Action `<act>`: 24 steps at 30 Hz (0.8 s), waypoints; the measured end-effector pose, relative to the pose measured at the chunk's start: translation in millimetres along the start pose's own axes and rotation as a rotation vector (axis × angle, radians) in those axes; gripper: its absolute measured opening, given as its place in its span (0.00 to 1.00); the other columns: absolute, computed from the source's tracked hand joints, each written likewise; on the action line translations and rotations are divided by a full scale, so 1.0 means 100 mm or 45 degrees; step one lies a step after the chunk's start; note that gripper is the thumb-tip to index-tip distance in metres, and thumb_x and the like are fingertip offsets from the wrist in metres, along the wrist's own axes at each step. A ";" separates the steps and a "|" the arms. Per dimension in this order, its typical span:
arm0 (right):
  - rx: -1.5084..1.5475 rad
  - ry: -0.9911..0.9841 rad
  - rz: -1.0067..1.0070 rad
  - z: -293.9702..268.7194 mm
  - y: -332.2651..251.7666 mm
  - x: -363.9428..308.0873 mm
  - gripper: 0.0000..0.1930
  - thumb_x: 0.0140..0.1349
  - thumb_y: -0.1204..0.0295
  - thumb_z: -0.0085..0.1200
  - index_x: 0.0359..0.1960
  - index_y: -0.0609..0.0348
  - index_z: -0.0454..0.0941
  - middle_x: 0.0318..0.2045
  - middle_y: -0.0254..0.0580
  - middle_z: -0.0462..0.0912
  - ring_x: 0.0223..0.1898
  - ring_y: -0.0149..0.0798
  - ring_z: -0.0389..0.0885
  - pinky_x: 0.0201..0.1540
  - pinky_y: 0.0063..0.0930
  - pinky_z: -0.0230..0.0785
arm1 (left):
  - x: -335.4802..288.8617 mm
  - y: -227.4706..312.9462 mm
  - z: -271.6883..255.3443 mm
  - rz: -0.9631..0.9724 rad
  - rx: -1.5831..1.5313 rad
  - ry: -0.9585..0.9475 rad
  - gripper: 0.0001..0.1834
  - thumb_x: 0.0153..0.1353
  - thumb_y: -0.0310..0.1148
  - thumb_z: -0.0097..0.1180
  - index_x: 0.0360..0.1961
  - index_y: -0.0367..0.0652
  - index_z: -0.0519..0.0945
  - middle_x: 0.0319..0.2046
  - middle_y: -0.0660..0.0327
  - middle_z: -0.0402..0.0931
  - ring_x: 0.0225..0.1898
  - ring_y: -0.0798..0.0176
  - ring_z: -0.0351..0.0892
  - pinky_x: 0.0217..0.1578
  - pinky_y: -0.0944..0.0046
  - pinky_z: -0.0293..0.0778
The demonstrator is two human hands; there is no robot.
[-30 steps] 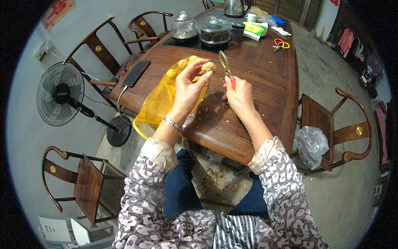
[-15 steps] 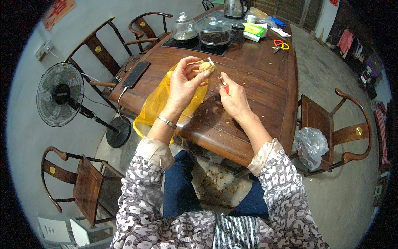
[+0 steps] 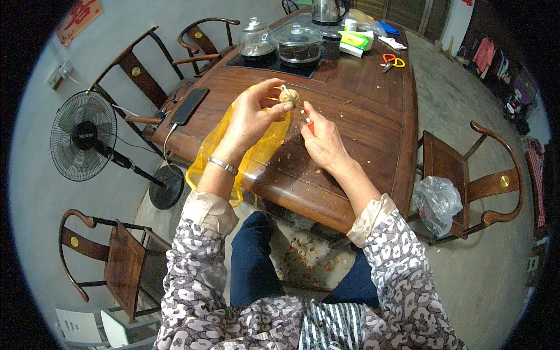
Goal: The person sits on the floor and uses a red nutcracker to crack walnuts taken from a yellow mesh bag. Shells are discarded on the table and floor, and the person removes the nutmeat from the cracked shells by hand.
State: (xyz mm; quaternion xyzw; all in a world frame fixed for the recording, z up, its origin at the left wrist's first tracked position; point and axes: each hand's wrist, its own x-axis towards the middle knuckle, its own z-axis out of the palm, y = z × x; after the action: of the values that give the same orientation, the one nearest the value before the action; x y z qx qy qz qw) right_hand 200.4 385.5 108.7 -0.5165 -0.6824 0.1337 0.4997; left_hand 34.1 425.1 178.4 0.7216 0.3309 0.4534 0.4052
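My left hand (image 3: 252, 119) is raised over the table's near part, its fingertips closed on a small tan, knobby lump (image 3: 288, 96). My right hand (image 3: 326, 139) is wrapped round a small red-handled peeler (image 3: 311, 125); whether it is a peeler or a small knife is hard to tell. Its narrow metal head lies across the front of the lump and touches it. Below and behind my left hand, a yellow mesh bag (image 3: 261, 153) lies on the table and hangs over the near edge. Light shavings are scattered under both hands.
On the wooden table (image 3: 373, 111) are a phone (image 3: 190, 106) on a cable, glass-lidded pots (image 3: 297, 44), a kettle (image 3: 326, 10), a tissue pack (image 3: 356, 39) and scissors (image 3: 394, 62). A fan (image 3: 86, 135) and chairs stand around. Scraps (image 3: 306, 256) litter the floor between my knees.
The peeler's metal head has moved left, from the lump's right side to across its front. My right hand has shifted slightly left with it; my left hand still holds the lump.
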 end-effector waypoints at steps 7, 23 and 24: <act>0.102 -0.250 0.263 -0.17 -0.28 0.03 0.27 0.61 0.71 0.45 0.62 0.67 0.61 0.45 0.66 0.76 0.48 0.59 0.77 0.52 0.42 0.68 | 0.12 0.11 -0.15 -0.071 -0.118 -0.306 0.25 0.57 0.29 0.63 0.55 0.37 0.72 0.42 0.60 0.77 0.41 0.68 0.79 0.40 0.69 0.79; 0.122 -0.233 0.252 -0.10 -0.17 0.00 0.14 0.62 0.65 0.49 0.34 0.68 0.73 0.31 0.62 0.78 0.36 0.58 0.78 0.39 0.45 0.69 | 0.28 0.14 -0.32 -0.154 -0.230 -0.658 0.20 0.57 0.32 0.63 0.50 0.38 0.74 0.39 0.65 0.78 0.37 0.73 0.78 0.37 0.71 0.79; 0.126 -0.226 0.255 -0.09 -0.21 0.01 0.14 0.62 0.65 0.49 0.35 0.68 0.73 0.31 0.62 0.78 0.36 0.58 0.78 0.39 0.45 0.69 | 0.27 0.13 -0.33 -0.153 -0.234 -0.662 0.20 0.57 0.32 0.63 0.50 0.39 0.74 0.39 0.65 0.78 0.37 0.73 0.78 0.37 0.71 0.79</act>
State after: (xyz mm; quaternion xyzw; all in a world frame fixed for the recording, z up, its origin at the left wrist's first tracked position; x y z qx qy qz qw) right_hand 196.0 374.3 128.3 -0.5428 -0.6615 0.2618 0.4464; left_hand 15.3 451.6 209.0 0.7530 0.2157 0.2564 0.5663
